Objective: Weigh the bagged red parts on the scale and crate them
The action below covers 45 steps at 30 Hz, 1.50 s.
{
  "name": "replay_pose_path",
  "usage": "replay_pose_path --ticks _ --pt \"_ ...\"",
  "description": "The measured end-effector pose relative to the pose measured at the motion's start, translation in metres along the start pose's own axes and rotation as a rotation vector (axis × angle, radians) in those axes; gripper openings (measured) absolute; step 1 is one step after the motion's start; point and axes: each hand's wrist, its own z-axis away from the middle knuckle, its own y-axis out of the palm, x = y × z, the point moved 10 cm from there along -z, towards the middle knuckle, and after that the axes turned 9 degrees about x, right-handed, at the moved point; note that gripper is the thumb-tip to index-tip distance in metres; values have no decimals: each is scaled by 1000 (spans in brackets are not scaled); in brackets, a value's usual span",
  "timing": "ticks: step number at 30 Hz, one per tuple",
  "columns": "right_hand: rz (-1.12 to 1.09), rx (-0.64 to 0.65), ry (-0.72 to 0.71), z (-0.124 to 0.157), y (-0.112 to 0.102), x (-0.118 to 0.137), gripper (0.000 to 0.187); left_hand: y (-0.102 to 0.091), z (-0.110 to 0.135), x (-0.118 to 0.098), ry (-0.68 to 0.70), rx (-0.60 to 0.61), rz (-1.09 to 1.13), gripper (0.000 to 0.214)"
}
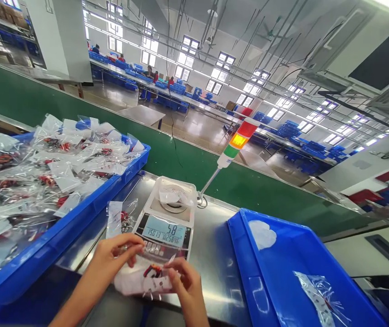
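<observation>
In front of the scale, a clear plastic bag (156, 284) with a white printed slip and a small red and black item inside is stretched between my two hands. The fingers of my left hand (117, 254) are pinched at the bag's upper left edge. My right hand (186, 278) grips its right side between thumb and fingers. Just beyond, the digital scale (185, 218) shows 58 on its lit display, and another small clear bag (173, 196) lies on its pan. A similar filled bag (115, 215) rests against the scale's left side.
At left, a blue tray (112, 186) is heaped with filled bags. A blue bin (269, 277) at right holds one bag (317, 295) and a whitish patch. A signal tower (238, 141) with its amber light lit rises behind the scale, before a green partition (194, 161).
</observation>
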Motion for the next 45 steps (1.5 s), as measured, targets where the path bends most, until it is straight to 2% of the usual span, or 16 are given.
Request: replay_pose_path --ticks 2,4,8,11,14,16,19,23,26,29,31,33,36,39,42,45 --pt "59 -211 68 22 -9 -24 52 15 10 29 -87 12 62 46" --pt "186 -365 60 35 -22 -27 53 25 22 49 -175 3 88 48" --pt "438 -458 -37 43 -41 -4 55 44 35 65 -304 51 246 52" --pt "486 -577 -39 52 -52 5 52 62 40 74 -347 80 401 66" --pt "484 -627 -27 57 -47 3 50 69 46 82 -300 -3 344 70" --pt "490 -604 -29 56 -40 1 50 59 52 80 -241 -163 179 68" --pt "530 -587 -37 54 -39 3 49 39 59 52 -85 -375 -97 55" --pt "574 -608 -65 59 -45 3 43 40 52 19 64 -332 -207 47" --pt "600 -708 -113 75 -44 -2 38 50 50 25 31 -262 -201 53" --pt "595 -762 -136 88 -42 -9 37 50 59 42 4 -342 -243 53" --pt "543 -696 -88 84 -46 -15 42 48 66 48 43 -395 -281 48" --pt "451 -539 -51 71 -54 -16 49 46 68 47 103 -378 -303 43" --pt "293 -307 -73 51 -73 -1 57 46 67 33 207 -270 -345 40" --pt "281 -92 -98 32 -79 23 73 60 65 10 319 -56 -436 49" --pt "419 62 -186 19 -63 48 87 80 70 -6 376 158 -520 57" --pt "481 187 -286 18 -30 51 68 83 71 -12 369 217 -538 59"
